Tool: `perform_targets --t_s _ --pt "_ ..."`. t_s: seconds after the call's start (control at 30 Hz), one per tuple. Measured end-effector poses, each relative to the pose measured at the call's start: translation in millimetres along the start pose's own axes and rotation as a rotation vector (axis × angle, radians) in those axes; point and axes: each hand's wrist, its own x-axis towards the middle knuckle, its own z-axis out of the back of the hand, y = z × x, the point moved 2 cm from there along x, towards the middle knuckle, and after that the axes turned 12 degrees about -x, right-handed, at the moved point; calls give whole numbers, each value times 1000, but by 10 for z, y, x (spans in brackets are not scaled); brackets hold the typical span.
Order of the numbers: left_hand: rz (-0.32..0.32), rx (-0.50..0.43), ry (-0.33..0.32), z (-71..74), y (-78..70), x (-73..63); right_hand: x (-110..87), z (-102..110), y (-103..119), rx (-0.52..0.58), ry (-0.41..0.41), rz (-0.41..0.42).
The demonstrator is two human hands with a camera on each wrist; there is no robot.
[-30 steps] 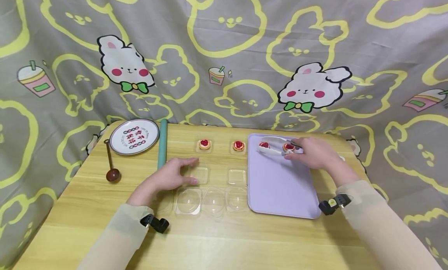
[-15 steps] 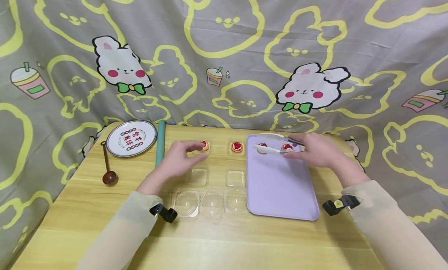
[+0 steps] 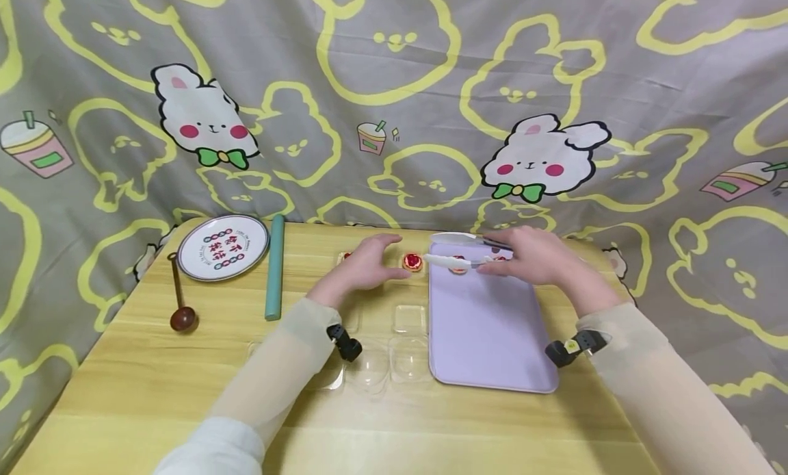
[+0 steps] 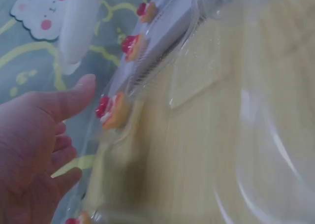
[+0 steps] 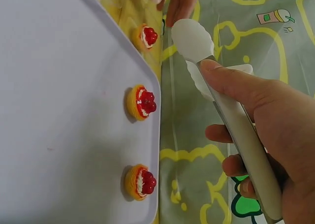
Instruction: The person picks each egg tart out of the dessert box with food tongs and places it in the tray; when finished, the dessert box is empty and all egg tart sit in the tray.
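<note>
My left hand (image 3: 369, 263) reaches over the table with thumb and fingers apart and nothing between them. Just beyond its fingertips sits a small red-topped fruit tart (image 3: 412, 261) in a clear plastic base; another tart is partly hidden behind this hand. My right hand (image 3: 532, 256) grips a pair of white-tipped tongs (image 5: 241, 140), whose arms are spread with nothing between them. They hover above the back of the lilac tray (image 3: 492, 324). Two more tarts stand on that tray, a nearer-left one (image 5: 141, 103) and one (image 5: 141, 182) beneath my right hand.
Clear plastic containers (image 3: 409, 358) lie in front of the tarts, partly behind my left sleeve. At the left are a teal rod (image 3: 275, 270), a white plate (image 3: 223, 248) with red writing and a dark brown ladle (image 3: 183, 317). A patterned curtain (image 3: 418, 85) hangs behind the table.
My left hand has moved right and away from me, past the left tart to beside the second one. My right hand keeps the tongs over the tray, their arms now spread wider.
</note>
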Motion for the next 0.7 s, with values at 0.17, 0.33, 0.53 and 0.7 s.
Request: perform_targets --t_s 0.17,0.33,0.53,0.7 --pt "48 23 57 -75 33 126 71 -37 53 -5 21 7" --pt "57 56 89 -85 65 177 121 -56 102 -20 48 10" --pt "54 100 114 -57 40 165 182 -76 163 -31 60 36" --pt "42 129 121 -46 3 156 272 -121 242 -51 72 71"
